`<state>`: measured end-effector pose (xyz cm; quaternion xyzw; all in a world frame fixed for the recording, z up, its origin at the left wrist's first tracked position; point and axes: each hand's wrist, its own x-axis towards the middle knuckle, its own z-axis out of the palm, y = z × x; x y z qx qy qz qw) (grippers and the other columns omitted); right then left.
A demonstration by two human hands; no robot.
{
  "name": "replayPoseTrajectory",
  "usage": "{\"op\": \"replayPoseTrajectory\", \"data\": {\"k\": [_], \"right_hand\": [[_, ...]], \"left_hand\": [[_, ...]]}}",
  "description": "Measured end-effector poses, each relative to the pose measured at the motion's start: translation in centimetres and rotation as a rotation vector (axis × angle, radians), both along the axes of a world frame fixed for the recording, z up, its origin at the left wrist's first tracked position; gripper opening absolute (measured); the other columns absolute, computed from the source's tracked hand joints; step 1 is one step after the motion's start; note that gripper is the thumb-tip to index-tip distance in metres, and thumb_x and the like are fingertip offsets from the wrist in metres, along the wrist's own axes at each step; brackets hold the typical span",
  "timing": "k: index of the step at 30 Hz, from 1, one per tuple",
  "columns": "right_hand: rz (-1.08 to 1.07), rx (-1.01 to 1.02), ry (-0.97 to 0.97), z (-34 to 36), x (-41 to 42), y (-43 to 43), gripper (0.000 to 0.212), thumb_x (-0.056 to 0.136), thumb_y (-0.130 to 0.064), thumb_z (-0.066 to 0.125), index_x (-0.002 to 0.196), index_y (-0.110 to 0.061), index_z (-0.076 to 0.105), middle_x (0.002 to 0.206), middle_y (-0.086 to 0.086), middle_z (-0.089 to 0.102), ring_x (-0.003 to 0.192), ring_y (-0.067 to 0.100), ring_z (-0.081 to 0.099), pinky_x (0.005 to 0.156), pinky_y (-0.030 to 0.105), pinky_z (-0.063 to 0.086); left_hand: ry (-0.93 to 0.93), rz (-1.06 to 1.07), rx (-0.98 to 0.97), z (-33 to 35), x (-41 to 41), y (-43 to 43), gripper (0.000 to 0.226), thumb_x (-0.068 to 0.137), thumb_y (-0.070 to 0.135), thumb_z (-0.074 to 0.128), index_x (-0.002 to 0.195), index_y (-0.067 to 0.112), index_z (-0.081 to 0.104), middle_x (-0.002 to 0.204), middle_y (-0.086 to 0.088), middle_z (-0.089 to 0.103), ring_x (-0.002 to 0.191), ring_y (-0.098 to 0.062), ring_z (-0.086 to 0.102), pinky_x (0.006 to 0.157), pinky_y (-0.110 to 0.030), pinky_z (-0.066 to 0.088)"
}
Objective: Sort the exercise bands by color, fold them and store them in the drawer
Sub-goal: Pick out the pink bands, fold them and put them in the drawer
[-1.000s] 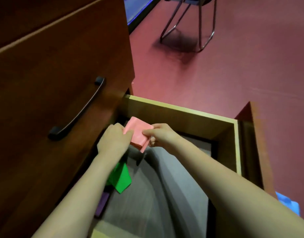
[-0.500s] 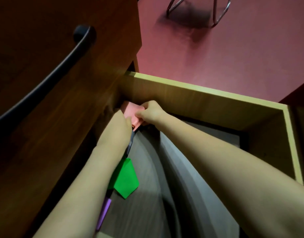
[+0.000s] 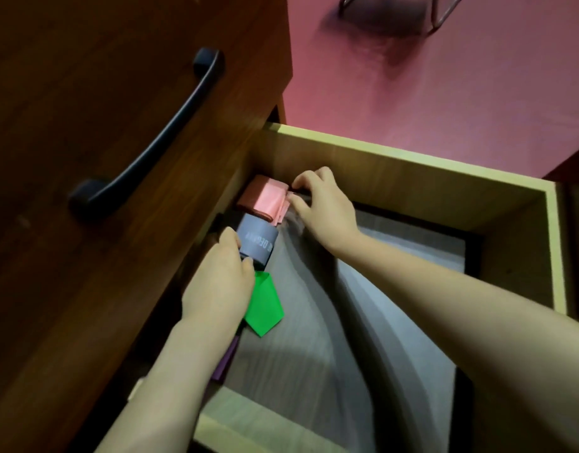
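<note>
The open drawer [image 3: 396, 165] has pale wooden walls and a grey lining. A folded pink band [image 3: 267, 201] lies in its far left corner. My right hand [image 3: 321, 207] pinches the pink band's right edge with fingertips. Just in front of it sits a folded grey band [image 3: 257, 240] with white lettering. My left hand [image 3: 221, 282] grips the grey band's near end. A folded green band [image 3: 263, 305] lies under and beside my left hand. A purple band [image 3: 226, 364] shows partly below my left forearm.
A closed upper drawer front with a dark curved handle [image 3: 151, 138] overhangs the left side. A grey folded sheet [image 3: 363, 322] lines the drawer floor. Red floor [image 3: 445, 93] lies beyond, with metal chair legs [image 3: 442, 11] at the top.
Both hands lowered the pink band into the drawer's far left corner. My left hand let go of it and took hold of the grey band. The camera moved closer.
</note>
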<state>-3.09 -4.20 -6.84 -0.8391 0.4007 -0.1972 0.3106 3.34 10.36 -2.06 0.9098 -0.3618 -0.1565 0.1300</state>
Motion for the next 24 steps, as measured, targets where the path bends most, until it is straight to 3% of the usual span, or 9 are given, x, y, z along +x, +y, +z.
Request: {"op": "replayPoseTrajectory", "data": {"k": [4,8,11,16,21,24], "right_hand": [[0.288,-0.121,0.025,1.6,-3.0,1.7,0.015,0.088,-0.024,0.052,0.096,-0.013,0.057,0.093,0.007,0.062,0.084,0.029,0.057,0.066,0.033,0.039],[0.651,-0.139,0.223,2.1,-3.7,4.1,0.025,0.09,-0.022,0.05,0.114,-0.016,0.055,0.103,0.008,0.067,0.094,0.031,0.059,0.072,0.033,0.041],[0.76,-0.14,0.361,1.7,-2.6,5.5,0.032,0.091,-0.028,0.049,0.122,-0.02,0.051,0.11,0.007,0.065,0.103,0.029,0.057,0.078,0.033,0.041],[0.814,-0.069,0.433,1.4,-1.2,5.8,0.032,0.087,-0.031,0.056,0.116,-0.019,0.055,0.109,0.004,0.065,0.103,0.025,0.056,0.07,0.025,0.03],[0.844,-0.042,0.426,1.8,-0.9,5.3,0.029,0.085,-0.026,0.059,0.113,-0.017,0.059,0.104,0.004,0.067,0.097,0.021,0.058,0.063,0.02,0.026],[0.751,0.136,0.282,1.3,-0.3,5.5,0.013,0.083,-0.021,0.061,0.094,-0.014,0.062,0.079,0.004,0.065,0.072,0.011,0.058,0.062,0.022,0.03]], "left_hand": [[-0.076,-0.01,0.201,0.2,-0.6,1.6,0.025,0.089,0.027,0.049,0.103,0.006,0.05,0.11,-0.015,0.057,0.106,-0.034,0.055,0.077,-0.038,0.042],[-0.14,-0.068,0.457,-0.2,-1.4,2.2,0.04,0.088,0.042,0.05,0.11,0.009,0.056,0.118,-0.013,0.059,0.111,-0.031,0.056,0.083,-0.033,0.045],[-0.161,-0.112,0.524,-0.5,-1.5,1.9,0.04,0.087,0.043,0.053,0.114,0.013,0.054,0.12,-0.009,0.058,0.113,-0.027,0.056,0.083,-0.03,0.044],[-0.077,-0.051,0.426,-1.1,-0.1,2.3,0.023,0.083,0.015,0.053,0.105,0.011,0.061,0.113,-0.011,0.061,0.107,-0.029,0.058,0.081,-0.032,0.045],[0.002,-0.008,0.316,-0.7,-0.1,2.2,0.023,0.082,0.018,0.052,0.099,0.004,0.059,0.107,-0.016,0.06,0.102,-0.035,0.057,0.073,-0.033,0.041],[0.016,0.042,0.138,0.2,-0.6,2.2,0.026,0.087,0.015,0.045,0.112,0.008,0.05,0.114,-0.015,0.057,0.105,-0.033,0.055,0.075,-0.035,0.038]]}}
